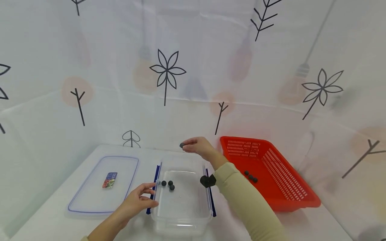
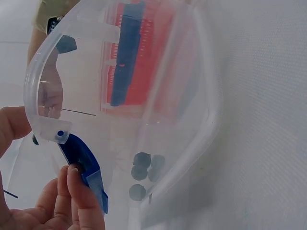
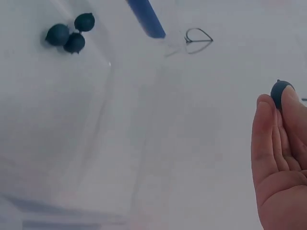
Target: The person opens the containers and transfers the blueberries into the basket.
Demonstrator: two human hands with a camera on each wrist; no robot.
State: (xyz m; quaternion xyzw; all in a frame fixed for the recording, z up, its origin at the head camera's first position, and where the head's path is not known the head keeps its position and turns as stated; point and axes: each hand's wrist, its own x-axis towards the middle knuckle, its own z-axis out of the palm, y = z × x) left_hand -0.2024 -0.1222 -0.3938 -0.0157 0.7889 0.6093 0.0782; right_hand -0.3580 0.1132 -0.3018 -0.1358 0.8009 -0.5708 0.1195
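Note:
High over the far end of a clear plastic box (image 1: 181, 209), my right hand (image 1: 197, 147) pinches a small dark ball (image 3: 279, 92) between thumb and fingers. The ball has a little nub. Beside the box's left rim is my left hand (image 1: 140, 197), thumb and fingers spread; in the left wrist view its fingertips touch a blue latch (image 2: 86, 163) hanging from that rim. Three more dark balls (image 1: 170, 183) lie close together on the box floor, towards its left side.
A red plastic basket (image 1: 271, 205) on the right holds several similar dark balls (image 1: 251, 177). To the left, a clear lid (image 1: 90, 197) with a blue edge and a colourful label lies flat on the white table (image 1: 45, 217). A printed white cloth (image 1: 193, 83) hangs behind.

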